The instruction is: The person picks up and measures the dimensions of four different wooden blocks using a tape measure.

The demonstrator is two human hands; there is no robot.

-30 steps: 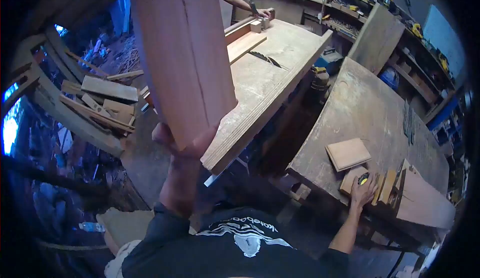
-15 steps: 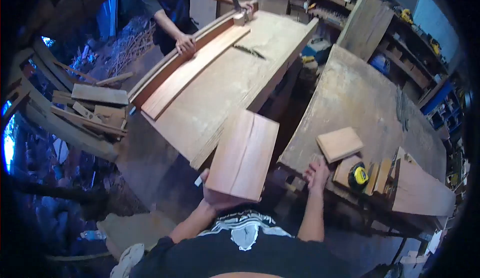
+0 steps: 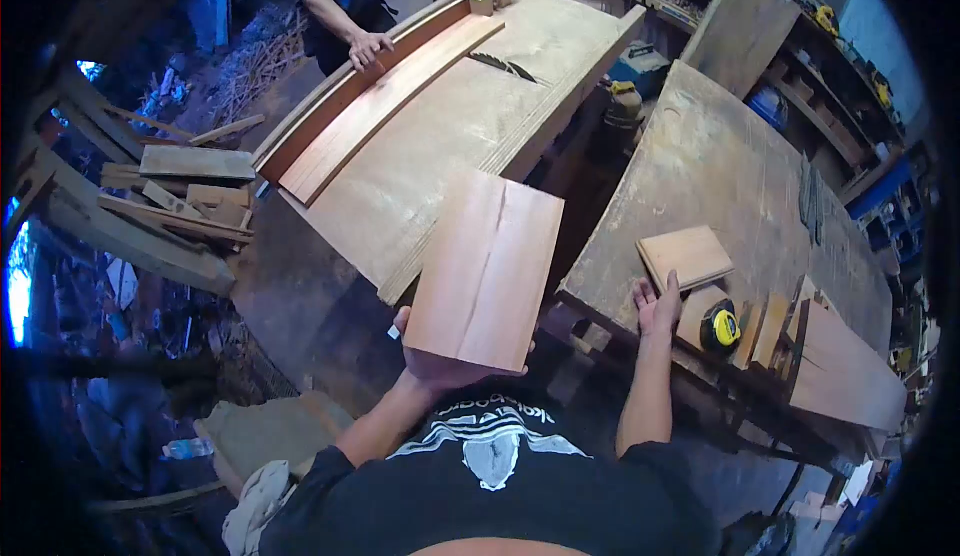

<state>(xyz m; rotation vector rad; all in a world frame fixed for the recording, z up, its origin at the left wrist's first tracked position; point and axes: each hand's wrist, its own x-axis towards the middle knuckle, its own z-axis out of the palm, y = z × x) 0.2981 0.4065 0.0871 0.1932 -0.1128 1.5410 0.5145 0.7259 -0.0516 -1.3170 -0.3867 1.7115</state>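
My left hand is closed around the near end of a wide wooden board, supporting it from below. A dark crack-like line runs lengthwise down the board's face, and most of my fingers are hidden under it. At the edge of the right workbench, my right hand has its palm turned up and fingers apart. Its fingertips are right at the near edge of a small rectangular wood block. Just right of that hand sits a yellow and black tape measure.
A saw blade sticks up from the saw table. Across it, a co-worker's hand rests on a long upright board; a flat plank lies alongside. Wood offcuts are piled at left.
My right hand has moved up and right to the small wood block. The board in my left hand has shifted slightly upward in view. The co-worker's hands remain on the long board.
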